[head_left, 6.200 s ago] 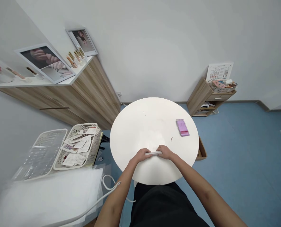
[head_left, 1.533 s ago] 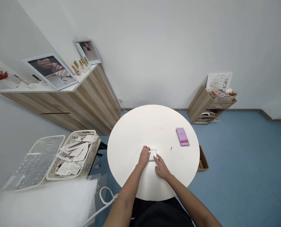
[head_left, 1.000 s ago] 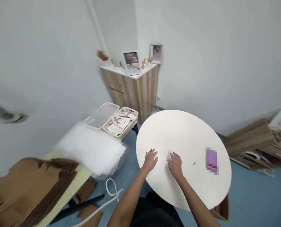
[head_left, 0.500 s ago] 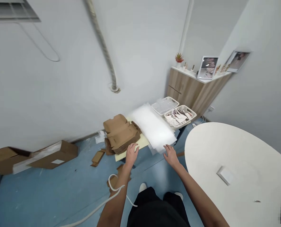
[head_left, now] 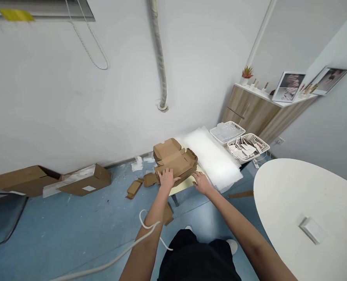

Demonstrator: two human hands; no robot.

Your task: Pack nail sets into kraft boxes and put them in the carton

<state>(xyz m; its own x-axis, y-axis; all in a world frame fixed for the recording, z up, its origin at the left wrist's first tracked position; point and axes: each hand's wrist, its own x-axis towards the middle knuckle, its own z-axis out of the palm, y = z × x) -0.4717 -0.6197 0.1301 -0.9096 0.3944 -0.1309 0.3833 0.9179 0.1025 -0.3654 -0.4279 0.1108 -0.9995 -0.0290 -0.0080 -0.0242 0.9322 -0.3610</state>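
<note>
No text is legible, even on the white label (head_left: 88,188).

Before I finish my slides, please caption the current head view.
Left hand on a brown cardboard stack, right hand beside it, near white sheets.

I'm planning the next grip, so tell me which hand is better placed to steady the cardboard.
Probably the left hand: it lies spread over the near edge of the cardboard, while the right hand is by the near right corner, contact unclear.
</note>
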